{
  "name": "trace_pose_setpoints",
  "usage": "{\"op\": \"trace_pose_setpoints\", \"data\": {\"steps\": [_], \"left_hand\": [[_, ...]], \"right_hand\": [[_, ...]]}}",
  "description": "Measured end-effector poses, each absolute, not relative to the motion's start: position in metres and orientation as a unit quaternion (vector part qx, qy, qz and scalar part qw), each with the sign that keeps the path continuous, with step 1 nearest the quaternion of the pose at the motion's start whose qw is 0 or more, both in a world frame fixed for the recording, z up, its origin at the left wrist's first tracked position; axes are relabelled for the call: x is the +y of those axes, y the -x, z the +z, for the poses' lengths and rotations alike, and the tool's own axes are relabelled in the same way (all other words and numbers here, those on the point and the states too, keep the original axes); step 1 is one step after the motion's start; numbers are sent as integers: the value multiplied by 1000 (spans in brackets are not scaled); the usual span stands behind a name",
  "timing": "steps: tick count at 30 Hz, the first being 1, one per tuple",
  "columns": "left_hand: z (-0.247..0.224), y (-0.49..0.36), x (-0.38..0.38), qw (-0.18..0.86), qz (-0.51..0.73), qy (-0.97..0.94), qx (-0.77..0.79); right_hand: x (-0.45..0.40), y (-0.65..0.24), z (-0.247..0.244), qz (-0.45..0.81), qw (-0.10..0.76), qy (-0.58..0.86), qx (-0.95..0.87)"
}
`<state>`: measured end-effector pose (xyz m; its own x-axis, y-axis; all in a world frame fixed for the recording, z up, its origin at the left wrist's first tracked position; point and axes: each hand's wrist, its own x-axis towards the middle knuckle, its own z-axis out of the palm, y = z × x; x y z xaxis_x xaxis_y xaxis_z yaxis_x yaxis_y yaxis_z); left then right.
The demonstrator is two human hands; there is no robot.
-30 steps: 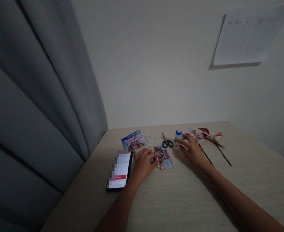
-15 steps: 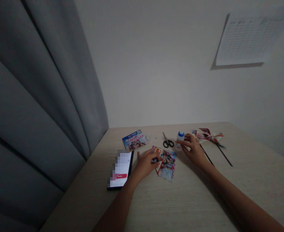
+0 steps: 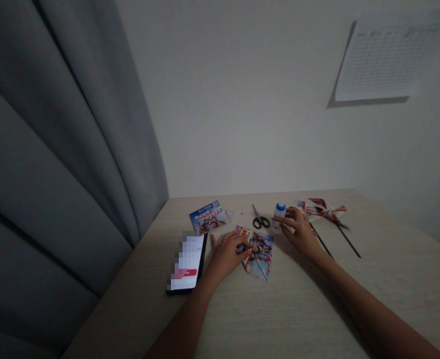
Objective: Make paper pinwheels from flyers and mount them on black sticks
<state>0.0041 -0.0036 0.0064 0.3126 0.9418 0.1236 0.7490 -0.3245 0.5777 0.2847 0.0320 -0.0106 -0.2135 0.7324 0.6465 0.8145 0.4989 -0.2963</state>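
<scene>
A square of colourful printed paper [image 3: 261, 252] with diagonal cuts lies on the table before me. My left hand [image 3: 230, 252] rests at its left side, thumb and fingers closed on a corner of the paper. To the right, my right hand [image 3: 298, 228] has its fingers around a small clear glue bottle [image 3: 278, 225] with a blue cap, which stands upright on the table. Black-handled scissors [image 3: 259, 219] lie just left of the bottle, points away from me.
Left of my left hand is a phone [image 3: 190, 259] with a lit, partly blurred screen. Behind it sits another printed leaflet [image 3: 208, 217]. Paper pinwheels [image 3: 321, 209] with dark sticks lie at the right. A grey curtain [image 3: 74, 149] hangs along the left side.
My left hand has shifted slightly to the right over the paper, and the pale flap by its fingers shows less. My right hand and the bottle have hardly moved.
</scene>
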Motion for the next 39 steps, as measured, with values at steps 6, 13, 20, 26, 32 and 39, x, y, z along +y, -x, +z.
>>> {"op": "trace_pose_setpoints", "data": {"steps": [6, 13, 20, 26, 32, 39], "left_hand": [[-1, -7, -2, 205, 250, -763, 560], [0, -9, -2, 195, 257, -760, 564], [-1, -10, -2, 169, 254, -766, 566], [2, -10, -3, 155, 255, -768, 566], [4, -15, -4, 151, 247, -766, 574], [1, -17, -3, 156, 246, -770, 567]], "right_hand": [[30, -283, -9, -47, 381, 503, -774], [31, -283, -8, -42, 380, 502, -776], [29, -281, -6, -38, 381, 505, -773], [27, -280, -4, -39, 385, 503, -773], [28, -280, -5, -40, 389, 500, -773], [31, -282, -9, -37, 388, 497, -776]]}}
